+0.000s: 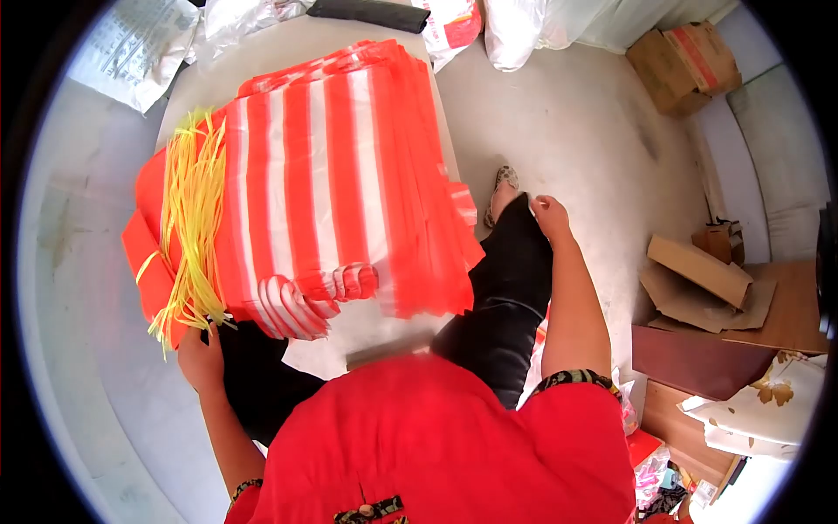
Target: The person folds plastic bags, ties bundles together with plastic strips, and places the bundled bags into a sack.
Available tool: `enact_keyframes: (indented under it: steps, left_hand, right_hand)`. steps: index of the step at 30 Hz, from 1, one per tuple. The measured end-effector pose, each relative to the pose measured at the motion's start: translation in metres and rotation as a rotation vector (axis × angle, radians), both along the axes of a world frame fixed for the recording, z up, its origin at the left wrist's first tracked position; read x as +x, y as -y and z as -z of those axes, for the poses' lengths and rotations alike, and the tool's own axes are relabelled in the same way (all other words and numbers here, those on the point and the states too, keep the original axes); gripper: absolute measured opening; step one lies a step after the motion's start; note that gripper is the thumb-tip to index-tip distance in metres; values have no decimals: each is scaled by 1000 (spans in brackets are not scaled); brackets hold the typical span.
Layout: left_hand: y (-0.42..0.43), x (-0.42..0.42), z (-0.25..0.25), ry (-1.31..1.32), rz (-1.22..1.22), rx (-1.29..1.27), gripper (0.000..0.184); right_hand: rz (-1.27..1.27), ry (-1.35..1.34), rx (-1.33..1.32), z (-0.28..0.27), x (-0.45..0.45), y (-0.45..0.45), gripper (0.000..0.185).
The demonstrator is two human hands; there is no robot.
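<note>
A: Where did the striped plastic stack (301, 175) lie?

B: Flat on the tabletop (284, 39), in front of the person's lap. Its layers overlapped, and laying them flat probably stopped the thin plastic from sliding about.

A: And the yellow strips (194, 205)?

B: In a loose bundle over the stack's left part, running roughly along the red stripes. I'd guess they were put there to be within easy reach of the left hand (201, 356), since their lower ends hung just by it.

A: Was that hand gripping them?

B: I couldn't tell. Its fingers were bent at the near left corner, beside the strip ends, but the tips were partly hidden.

A: What about the right hand (550, 217)?

B: It was apart from the stack, over by the right trouser leg (511, 279). The fingers were curled in toward the thumb with little gap; whether they pinched anything small, I couldn't make out.

A: Why was the near edge rumpled?

B: The plastic curled into ruffled folds (292, 306) there, perhaps because it was so thin and limp.
</note>
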State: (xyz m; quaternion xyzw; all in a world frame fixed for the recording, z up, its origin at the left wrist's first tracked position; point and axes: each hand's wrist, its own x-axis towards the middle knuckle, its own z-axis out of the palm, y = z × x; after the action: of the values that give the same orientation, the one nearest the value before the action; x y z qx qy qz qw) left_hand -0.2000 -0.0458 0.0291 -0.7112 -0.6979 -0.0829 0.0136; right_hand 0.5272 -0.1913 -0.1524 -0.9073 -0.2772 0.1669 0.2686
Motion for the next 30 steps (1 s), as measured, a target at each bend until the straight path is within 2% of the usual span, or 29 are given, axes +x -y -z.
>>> enact_keyframes:
  steps: [1, 2, 3, 5, 8, 11, 12, 13, 14, 15, 17, 20, 23, 24, 27, 29, 30]
  left_hand:
    - [0, 0, 0, 7, -8, -9, 28]
    - [-1, 1, 1, 17, -18, -14, 29]
    - [-1, 1, 2, 26, -27, -22, 29]
    - [-3, 0, 2, 19, -43, -41, 29]
    - [-5, 6, -1, 6, -51, -74, 30]
    - [-7, 9, -2, -8, -35, -82, 31]
    - [-7, 11, -3, -9, -32, -82, 32]
    - [-7, 12, -4, -12, -30, -83, 32]
    - [-7, 10, -3, -19, -21, -79, 32]
    - [-8, 7, -1, -25, -12, -75, 32]
    - [-8, 7, 1, -25, 4, -70, 32]
    - [-6, 10, -2, -11, 7, -67, 31]
    - [-5, 14, -5, -19, -13, -79, 32]
    - [-6, 13, -4, -30, -17, -88, 33]
    - [-6, 10, -1, -45, 4, -70, 31]
    - [-8, 7, 1, -45, 15, -67, 29]
    - [-10, 6, 1, -43, 12, -79, 30]
  right_hand:
    - [13, -41, 29, -4, -1, 0, 52]
    - [-45, 79, -60, -11, -2, 11, 61]
    - [-176, 17, -335, -25, 4, 15, 64]
    - [-296, -113, -543, -50, -13, 32, 48]
    - [-157, -363, -60, -11, -26, 72, 26]
    - [-127, -322, 5, -13, -35, 71, 15]
    - [-142, -303, 20, -6, -26, 67, 18]
    - [-129, -175, 76, -7, -21, 58, 20]
    - [-39, -174, 141, -10, -11, 47, 23]
    - [-41, 2, 264, -10, 0, 36, 25]
    - [24, -26, 278, -36, 0, 15, 26]
    - [-36, 161, -34, -15, 1, 12, 26]
    - [-2, 72, -218, -16, -11, 37, 31]
    - [64, 45, -152, -28, -24, 42, 33]
    - [-17, -75, 95, -64, -68, 56, 34]
    - [-243, -69, 188, -76, -100, 69, 31]
    - [-263, -22, 190, -77, -103, 73, 24]
